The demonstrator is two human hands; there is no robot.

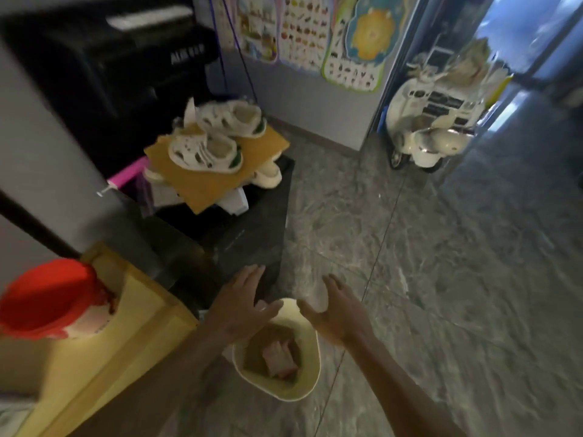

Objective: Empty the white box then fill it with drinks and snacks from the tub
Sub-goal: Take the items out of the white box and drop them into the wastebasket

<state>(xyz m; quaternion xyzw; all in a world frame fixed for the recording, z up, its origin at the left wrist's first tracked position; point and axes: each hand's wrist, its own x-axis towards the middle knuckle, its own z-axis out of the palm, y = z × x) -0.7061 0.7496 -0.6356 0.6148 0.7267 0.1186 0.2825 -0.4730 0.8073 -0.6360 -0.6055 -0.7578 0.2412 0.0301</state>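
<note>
A cream, round-cornered tub (310, 373) stands on the floor below my hands, with a pinkish packet (279, 357) and something brown inside it. My left hand (243, 304) hovers over the tub's left rim, fingers spread, holding nothing. My right hand (334, 310) hovers over its right rim, fingers apart; a blurred pale object (315, 294) sits near its thumb, and I cannot tell whether it is held. No white box is clearly visible. The frame is motion-blurred.
A yellow box (104, 351) with a red-lidded container (47, 298) fills the lower left. A black stand (252, 228) carries a brown cardboard sheet (205, 181) and white sandals (205, 149). A toy scooter (429, 127) stands far right on the grey floor.
</note>
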